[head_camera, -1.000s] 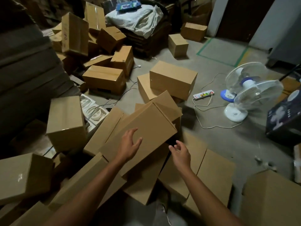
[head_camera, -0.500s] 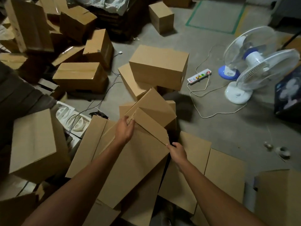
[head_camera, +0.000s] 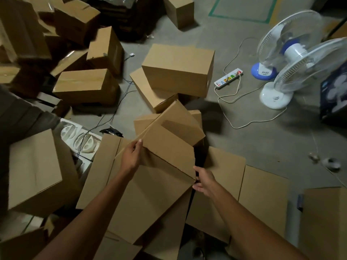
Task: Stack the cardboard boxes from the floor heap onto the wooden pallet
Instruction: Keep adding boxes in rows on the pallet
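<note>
A long brown cardboard box [head_camera: 150,188] lies tilted in the middle of the floor heap, its far end raised. My left hand [head_camera: 131,156] grips its upper left edge, thumb on top. My right hand [head_camera: 203,181] holds its right corner, fingers curled round the edge. More boxes lie around it: a closed one [head_camera: 178,70] stacked on another further back, one [head_camera: 86,85] to the left, a large one [head_camera: 35,171] at near left. No pallet is plainly in view.
Two white table fans [head_camera: 293,59] stand at the right with a power strip [head_camera: 228,78] and loose cable on the concrete floor. Flattened cardboard sheets [head_camera: 262,194] lie at near right. White foam inserts [head_camera: 78,139] sit at left. A dark printed carton [head_camera: 336,94] is at the right edge.
Both hands reached down from above the heap and took hold of the long box. Its far end has lifted. The view moved forward and down.
</note>
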Available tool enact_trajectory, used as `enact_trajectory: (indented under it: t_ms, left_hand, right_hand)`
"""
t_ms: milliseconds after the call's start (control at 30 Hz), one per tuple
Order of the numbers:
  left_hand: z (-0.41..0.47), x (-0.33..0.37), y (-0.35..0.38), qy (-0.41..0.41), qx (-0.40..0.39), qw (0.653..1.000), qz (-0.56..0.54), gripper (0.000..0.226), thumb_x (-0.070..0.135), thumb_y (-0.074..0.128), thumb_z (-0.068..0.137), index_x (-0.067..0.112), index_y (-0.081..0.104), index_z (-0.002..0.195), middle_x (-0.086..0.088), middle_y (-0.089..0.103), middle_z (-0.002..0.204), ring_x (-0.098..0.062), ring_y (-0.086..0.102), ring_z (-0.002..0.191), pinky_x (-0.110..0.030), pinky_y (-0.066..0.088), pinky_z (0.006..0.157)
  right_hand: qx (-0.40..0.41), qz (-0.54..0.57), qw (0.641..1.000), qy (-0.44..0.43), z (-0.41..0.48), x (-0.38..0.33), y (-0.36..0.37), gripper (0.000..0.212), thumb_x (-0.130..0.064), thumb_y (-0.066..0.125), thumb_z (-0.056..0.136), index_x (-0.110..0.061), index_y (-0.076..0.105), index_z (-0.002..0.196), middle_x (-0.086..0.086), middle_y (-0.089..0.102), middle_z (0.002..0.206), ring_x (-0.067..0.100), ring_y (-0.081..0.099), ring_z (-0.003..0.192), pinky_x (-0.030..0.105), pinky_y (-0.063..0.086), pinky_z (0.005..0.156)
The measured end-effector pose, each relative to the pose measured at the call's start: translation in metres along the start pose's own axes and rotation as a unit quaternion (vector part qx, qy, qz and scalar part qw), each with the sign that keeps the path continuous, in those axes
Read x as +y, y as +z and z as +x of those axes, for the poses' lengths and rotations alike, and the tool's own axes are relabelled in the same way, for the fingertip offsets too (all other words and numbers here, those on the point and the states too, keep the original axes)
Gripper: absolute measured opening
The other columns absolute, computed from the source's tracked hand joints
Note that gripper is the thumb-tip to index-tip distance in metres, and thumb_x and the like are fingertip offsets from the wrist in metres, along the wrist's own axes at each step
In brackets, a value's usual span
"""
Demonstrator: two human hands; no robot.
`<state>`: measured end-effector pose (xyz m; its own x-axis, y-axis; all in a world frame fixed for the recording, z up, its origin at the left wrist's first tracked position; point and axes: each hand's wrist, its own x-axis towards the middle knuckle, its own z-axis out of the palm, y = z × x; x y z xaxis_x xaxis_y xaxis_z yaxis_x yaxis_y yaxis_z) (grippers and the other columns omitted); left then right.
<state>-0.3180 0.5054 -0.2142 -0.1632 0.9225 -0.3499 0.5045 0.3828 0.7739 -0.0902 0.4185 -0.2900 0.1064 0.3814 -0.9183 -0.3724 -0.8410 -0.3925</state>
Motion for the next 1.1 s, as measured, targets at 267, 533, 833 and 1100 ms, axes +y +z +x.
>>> enact_trajectory:
  t_ms: [267,533,833,1100]
  left_hand:
    - [-0.052,-0.001,-0.063,-0.055,-0.002,0.996,-0.076,0.035,0.053,0.045,0.101,0.029,0.068,0.092,0.003,0.067,0.093,-0.024,0.063,0.096,-0.043,0.049,0.092]
    - [-0.137,-0.012,-0.139,-0.046,-0.015,0.980,-0.192,0.042,0.050,0.040,0.104,0.015,0.062,0.110,-0.005,0.064,0.109,-0.021,0.058,0.098,-0.035,0.045,0.081]
    - [-0.261,-0.016,-0.230,0.058,-0.023,0.961,-0.271,0.042,0.055,0.047,0.100,0.022,0.071,0.099,-0.009,0.075,0.101,-0.028,0.072,0.096,-0.050,0.057,0.090]
    - [-0.334,0.010,-0.254,0.096,-0.214,0.881,-0.411,0.053,0.051,0.030,0.105,0.008,0.059,0.116,-0.008,0.075,0.090,-0.020,0.073,0.078,-0.025,0.056,0.060]
  right_hand:
    - [0.058,-0.019,0.997,-0.054,-0.049,0.026,0.033,0.093,-0.052,0.072,0.081,-0.009,0.029,0.151,0.016,0.049,0.145,0.038,0.052,0.127,0.053,0.047,0.104]
    - [0.072,0.022,0.976,-0.204,-0.154,0.062,0.048,0.082,-0.054,0.069,0.059,-0.013,0.053,0.128,0.010,0.067,0.114,0.031,0.065,0.100,0.052,0.055,0.093]
    - [0.102,-0.009,0.901,-0.421,-0.371,0.138,0.050,0.061,-0.039,0.068,0.056,-0.033,0.064,0.117,-0.005,0.073,0.104,0.020,0.069,0.096,0.048,0.057,0.090]
    - [0.244,0.046,0.793,-0.557,-0.487,0.207,0.029,0.048,-0.041,0.072,0.085,-0.025,0.064,0.130,-0.016,0.062,0.095,0.012,0.059,0.093,0.037,0.049,0.094]
